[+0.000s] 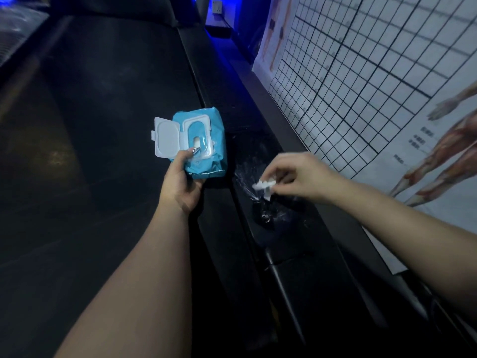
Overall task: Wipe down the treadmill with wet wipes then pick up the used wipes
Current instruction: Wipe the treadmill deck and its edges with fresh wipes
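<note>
1. Left hand (180,182) grips a teal wipes pack (204,140) from its near end. The fingers are curled under the pack and the thumb (192,152) lies on top, its tip at the edge of the dispenser opening.
2. The pack's white flip lid (166,136) is swung fully open and sticks out to the pack's left. A bit of white shows in the opening.
3. The pack is held in the air, tilted, and touches nothing but the hand.
4. Right hand (299,177) is to the right of the pack and a bit nearer the camera. Thumb and fingertips pinch a small crumpled white wipe (263,186), and the other fingers are loosely bent.
5. The wipe hangs from the fingertips of the right hand, near the pack's lower right corner and apart from it. Cannot tell if the wipe touches the surface below.
6. The dark treadmill belt (90,125) spreads left of and behind the pack.
7. The black side rail (258,140) runs just right of the pack, under the right hand.
8. Wet streaks (245,174) glint on the rail between the pack and the wipe, with more glints nearer the camera.
9. A grid poster (374,73) with anatomy figures stands on the wall well to the right of the pack, beyond the rail.
10. A wall socket (218,6) sits far behind the pack in blue light.
</note>
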A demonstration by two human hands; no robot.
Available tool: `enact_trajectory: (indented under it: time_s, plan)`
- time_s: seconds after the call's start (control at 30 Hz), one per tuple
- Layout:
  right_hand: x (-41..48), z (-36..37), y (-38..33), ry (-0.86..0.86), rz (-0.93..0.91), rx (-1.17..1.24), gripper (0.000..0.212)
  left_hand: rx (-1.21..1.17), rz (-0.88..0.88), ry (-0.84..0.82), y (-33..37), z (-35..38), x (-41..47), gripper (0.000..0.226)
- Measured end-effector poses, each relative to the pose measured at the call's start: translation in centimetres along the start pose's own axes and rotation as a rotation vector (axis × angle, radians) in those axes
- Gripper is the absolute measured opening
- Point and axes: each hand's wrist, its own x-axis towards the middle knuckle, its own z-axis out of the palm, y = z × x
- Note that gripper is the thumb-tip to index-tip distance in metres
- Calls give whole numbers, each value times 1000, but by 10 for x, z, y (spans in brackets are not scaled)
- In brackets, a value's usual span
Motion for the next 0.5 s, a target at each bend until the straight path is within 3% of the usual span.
enact_trajectory:
  time_s: [0.13, 0.4, 0.5]
  plan:
    - [7, -3, -1, 114, 115, 44, 24, -5, -3, -6, -1, 0, -2, 35]
    - [3, 11, -9, -113, 248, 106, 32, -15, 8, 9, 0, 4, -7, 31]
    - [6, 21, -10, -70, 195, 20, 26, -14, 2, 13, 1, 5, -8, 25]
